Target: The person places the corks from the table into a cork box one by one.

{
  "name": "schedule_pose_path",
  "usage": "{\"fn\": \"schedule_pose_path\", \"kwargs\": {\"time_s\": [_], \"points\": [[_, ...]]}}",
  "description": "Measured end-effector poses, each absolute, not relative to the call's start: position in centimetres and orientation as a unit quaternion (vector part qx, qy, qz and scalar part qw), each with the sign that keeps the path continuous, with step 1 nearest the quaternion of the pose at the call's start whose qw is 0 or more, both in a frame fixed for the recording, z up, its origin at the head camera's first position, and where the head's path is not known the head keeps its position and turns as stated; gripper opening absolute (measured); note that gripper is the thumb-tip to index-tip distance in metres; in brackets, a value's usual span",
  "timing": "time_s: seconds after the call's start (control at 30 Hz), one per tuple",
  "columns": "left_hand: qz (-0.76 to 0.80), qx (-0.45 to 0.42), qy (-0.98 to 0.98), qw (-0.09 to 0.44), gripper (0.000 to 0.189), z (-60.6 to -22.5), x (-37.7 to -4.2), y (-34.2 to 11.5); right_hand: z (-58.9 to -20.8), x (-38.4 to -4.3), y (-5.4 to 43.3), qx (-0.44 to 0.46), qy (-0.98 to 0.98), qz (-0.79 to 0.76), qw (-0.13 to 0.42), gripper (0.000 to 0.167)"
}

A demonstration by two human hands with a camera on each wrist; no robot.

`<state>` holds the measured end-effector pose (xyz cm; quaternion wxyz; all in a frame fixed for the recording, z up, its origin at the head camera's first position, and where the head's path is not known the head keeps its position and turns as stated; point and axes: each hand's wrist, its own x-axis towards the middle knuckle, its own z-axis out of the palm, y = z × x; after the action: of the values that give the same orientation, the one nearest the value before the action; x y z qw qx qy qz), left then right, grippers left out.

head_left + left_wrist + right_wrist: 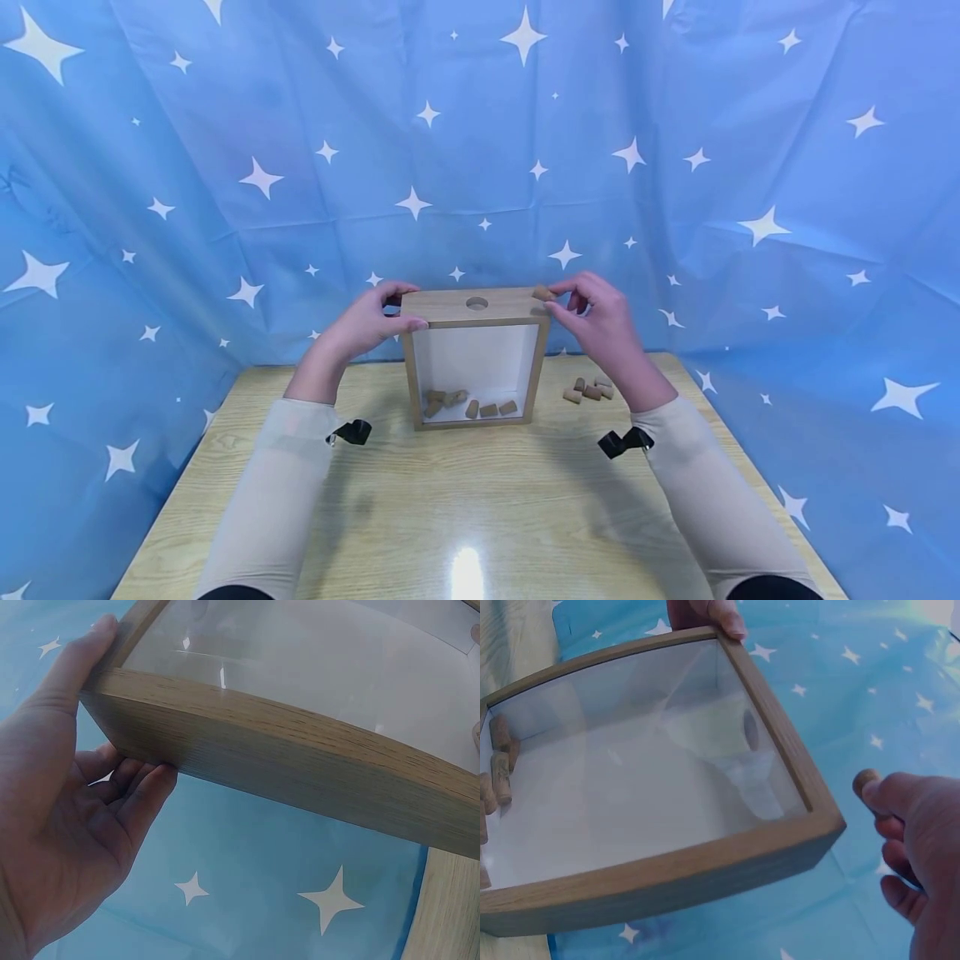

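Note:
A wooden shadow box (534, 375) with a clear front stands upright on the table, a round hole (477, 303) in its top. Several corks (488, 410) lie inside along its bottom. My left hand (367, 321) grips the top left corner, thumb at the front edge and fingers behind, as the left wrist view also shows. Between thumb and fingertips, my right hand (600, 312) pinches a cork (543, 292) close by the box's top right corner. In the right wrist view that cork (865, 782) is apart from the frame.
Several loose corks (592, 392) lie in a small group on the wooden table (420, 500), right of the box. A blue curtain (480, 150) with white stars hangs behind and at both sides. Each sleeve carries a black wrist mount (626, 442).

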<state>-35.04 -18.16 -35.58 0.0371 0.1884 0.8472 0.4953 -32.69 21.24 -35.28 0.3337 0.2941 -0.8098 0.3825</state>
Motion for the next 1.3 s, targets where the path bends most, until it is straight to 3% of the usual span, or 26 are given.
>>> {"fn": "schedule_pose_path", "kwargs": {"time_s": [1.0,1.3], "points": [[0.493,0.187,0.849,0.034,0.077,-35.7,-35.0,-18.2,-31.8,-34.3,16.1,0.36,-0.848,0.333,0.203,0.017],[0.491,0.189,0.85,0.03,0.077,-35.7,-35.0,-18.1,-31.4,-35.1,15.2,0.363,-0.854,0.336,0.163,0.023]]}}
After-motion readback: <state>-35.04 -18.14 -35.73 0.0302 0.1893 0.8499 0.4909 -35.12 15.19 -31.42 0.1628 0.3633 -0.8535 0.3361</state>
